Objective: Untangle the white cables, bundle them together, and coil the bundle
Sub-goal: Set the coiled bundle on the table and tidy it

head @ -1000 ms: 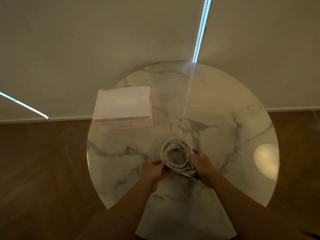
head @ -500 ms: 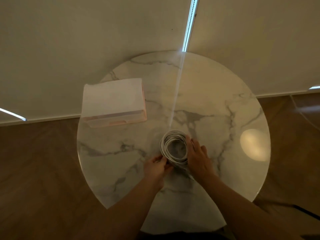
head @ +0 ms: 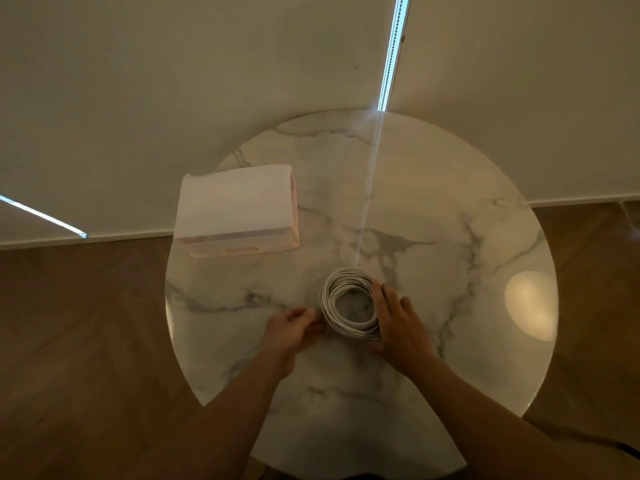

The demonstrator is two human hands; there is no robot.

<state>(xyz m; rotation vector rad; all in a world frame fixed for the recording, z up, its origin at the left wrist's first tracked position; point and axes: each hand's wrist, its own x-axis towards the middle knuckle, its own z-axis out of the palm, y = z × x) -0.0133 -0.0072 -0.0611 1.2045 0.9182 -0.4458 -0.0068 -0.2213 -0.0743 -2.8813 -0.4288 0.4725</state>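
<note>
The white cables form one round coil (head: 349, 301) lying flat on the marble table (head: 433, 209), near its middle. My right hand (head: 398, 323) rests on the coil's right side with its fingers straight, covering part of the near right rim. My left hand (head: 294, 329) sits at the coil's left rim with its fingers loosely curled. Its fingertips are at the outer loops, and I see no cable between thumb and fingers.
A white and pink box (head: 239, 209) stands at the table's back left. The round table is set against a pale wall, with wooden floor on both sides. A bright lamp reflection (head: 530, 304) shows on the right of the tabletop.
The coil went from being held up in both hands to lying flat on the table. My right hand opened onto its side, and my left hand eased back to the left rim.
</note>
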